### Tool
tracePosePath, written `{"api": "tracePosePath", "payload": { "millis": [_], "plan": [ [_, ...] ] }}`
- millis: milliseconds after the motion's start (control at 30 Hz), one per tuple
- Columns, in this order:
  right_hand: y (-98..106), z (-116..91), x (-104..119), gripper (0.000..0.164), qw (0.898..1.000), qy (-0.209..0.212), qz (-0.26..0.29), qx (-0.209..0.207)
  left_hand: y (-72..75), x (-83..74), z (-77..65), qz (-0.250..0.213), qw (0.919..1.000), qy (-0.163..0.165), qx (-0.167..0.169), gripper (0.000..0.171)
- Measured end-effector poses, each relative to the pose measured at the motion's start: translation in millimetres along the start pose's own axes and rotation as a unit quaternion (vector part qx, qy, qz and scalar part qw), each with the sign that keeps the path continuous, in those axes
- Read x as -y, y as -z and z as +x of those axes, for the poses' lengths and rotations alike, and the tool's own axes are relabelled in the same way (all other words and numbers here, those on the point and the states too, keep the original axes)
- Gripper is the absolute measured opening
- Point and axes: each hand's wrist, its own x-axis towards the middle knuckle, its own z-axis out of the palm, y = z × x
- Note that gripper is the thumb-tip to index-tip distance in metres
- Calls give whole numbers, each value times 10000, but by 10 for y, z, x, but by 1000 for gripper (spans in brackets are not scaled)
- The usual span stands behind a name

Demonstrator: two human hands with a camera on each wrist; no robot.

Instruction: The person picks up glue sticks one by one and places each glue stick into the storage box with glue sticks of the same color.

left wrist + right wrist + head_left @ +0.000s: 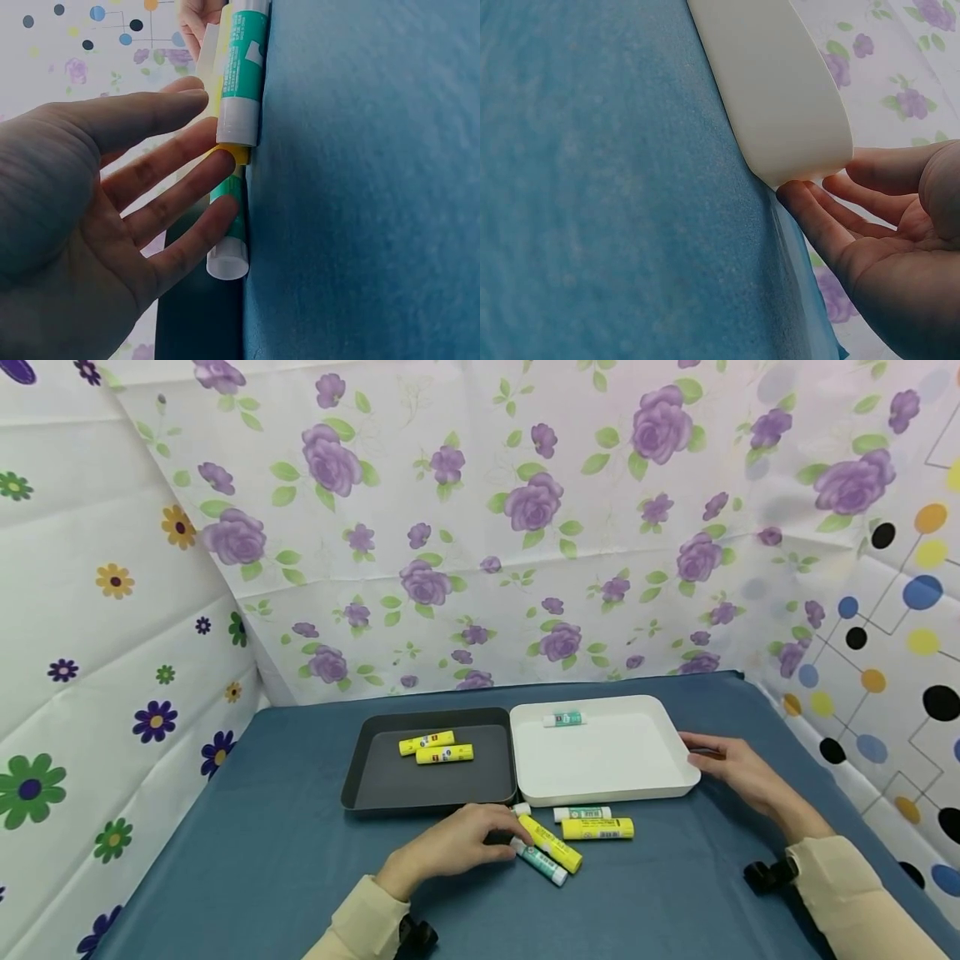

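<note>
My left hand (467, 837) reaches over a loose group of glue sticks, fingers spread and lightly bent. Its thumb and fingertips are beside a green-and-white glue stick (540, 862), which lies aslant against a yellow glue stick (551, 843). In the left wrist view, another green glue stick (226, 256) lies behind the fingers; the head view shows just its white end. To the right lie a green glue stick (582, 813) and a yellow glue stick (597, 829). My right hand (738, 772) touches the right end of the white tray (600, 764) with thumb and fingertips.
A dark grey tray (442, 792) adjoins the white one on the left, bearing two yellow glue sticks (445, 754). One green glue stick (564, 718) lies at the white tray's back left. Blue cloth (247, 843) covers the table; patterned sheets (465, 527) hang around it.
</note>
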Motion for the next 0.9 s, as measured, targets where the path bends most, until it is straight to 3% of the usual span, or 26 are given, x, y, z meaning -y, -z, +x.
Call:
{"api": "tracePosePath", "payload": {
  "millis": [400, 900],
  "plan": [
    [-1, 0, -23, 65, 10000, 13, 37, -19, -24, 0, 0, 69, 9996, -75, 267, 28],
    [-7, 1, 11, 65, 10000, -79, 51, -11, -42, -25, 10, -182, 9987, -159, 457, 28]
  ]
}}
